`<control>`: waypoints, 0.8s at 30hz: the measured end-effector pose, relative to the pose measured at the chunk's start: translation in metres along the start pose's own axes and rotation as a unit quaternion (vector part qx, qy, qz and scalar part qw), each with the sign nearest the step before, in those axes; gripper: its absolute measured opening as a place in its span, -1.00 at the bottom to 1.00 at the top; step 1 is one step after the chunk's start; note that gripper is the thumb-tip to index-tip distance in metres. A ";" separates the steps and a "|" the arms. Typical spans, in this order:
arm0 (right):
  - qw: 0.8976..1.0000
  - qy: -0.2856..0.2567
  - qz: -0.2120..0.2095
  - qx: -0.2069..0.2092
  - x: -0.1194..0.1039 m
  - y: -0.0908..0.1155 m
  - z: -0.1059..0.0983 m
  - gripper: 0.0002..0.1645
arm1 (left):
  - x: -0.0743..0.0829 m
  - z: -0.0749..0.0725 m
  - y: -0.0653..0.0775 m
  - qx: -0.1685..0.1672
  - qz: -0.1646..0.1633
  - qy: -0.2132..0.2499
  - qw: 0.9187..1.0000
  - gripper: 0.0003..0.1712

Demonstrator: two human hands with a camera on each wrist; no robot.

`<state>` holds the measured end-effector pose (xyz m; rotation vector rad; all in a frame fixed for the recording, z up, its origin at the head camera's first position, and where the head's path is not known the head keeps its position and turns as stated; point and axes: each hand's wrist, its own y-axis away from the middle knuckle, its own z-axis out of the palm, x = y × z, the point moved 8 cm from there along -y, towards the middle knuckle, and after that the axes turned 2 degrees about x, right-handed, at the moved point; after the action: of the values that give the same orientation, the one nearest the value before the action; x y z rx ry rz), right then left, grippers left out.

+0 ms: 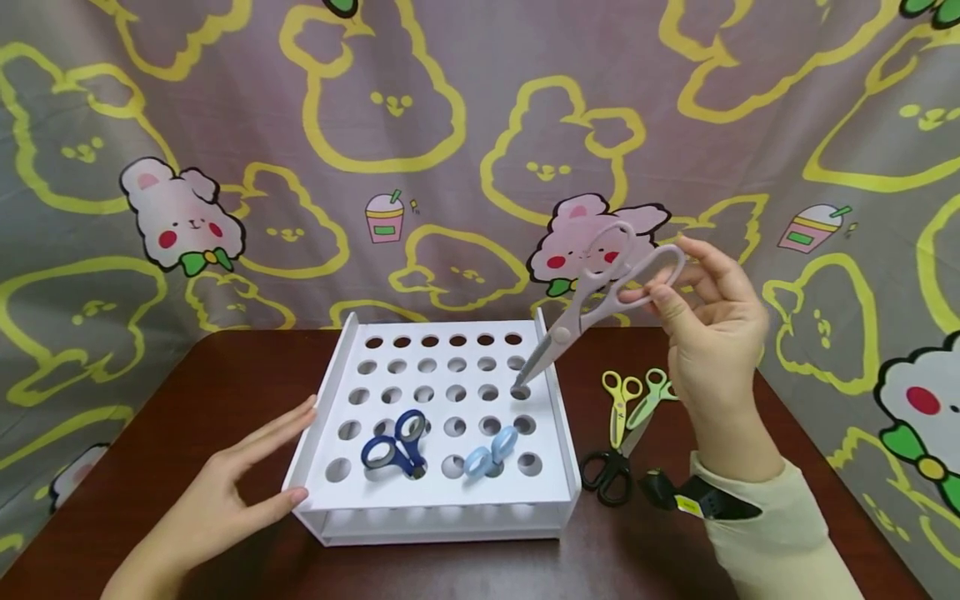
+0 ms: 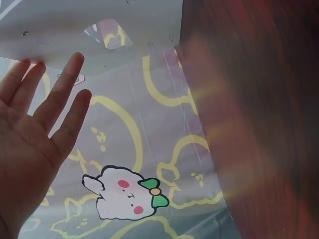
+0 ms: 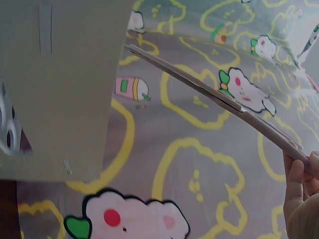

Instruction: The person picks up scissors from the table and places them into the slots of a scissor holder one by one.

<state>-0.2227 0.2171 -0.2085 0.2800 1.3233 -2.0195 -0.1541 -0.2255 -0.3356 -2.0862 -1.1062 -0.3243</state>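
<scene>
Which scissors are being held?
The pale pinkish-grey pair, in the right hand; the two blue pairs stand in the rack, the others lie on the table.

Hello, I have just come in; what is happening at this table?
A person holds pale pink scissors by a handle in the right hand, blades slanting down toward the white rack. The left hand touches the rack's left side. Dark blue scissors and light blue scissors sit in its holes, handles up. Yellow scissors, green scissors and black scissors lie on the table to the right.
</scene>
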 end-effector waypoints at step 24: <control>0.986 0.110 0.042 -0.117 0.045 0.025 0.062 -0.47 | 0.008 -0.007 -0.006 -0.005 0.022 -0.076 0.997 0.01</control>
<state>-0.2277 0.1380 -0.2214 0.4523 1.6411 -1.7828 -0.1530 -0.2233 -0.3234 -2.1703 -1.1460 -0.1528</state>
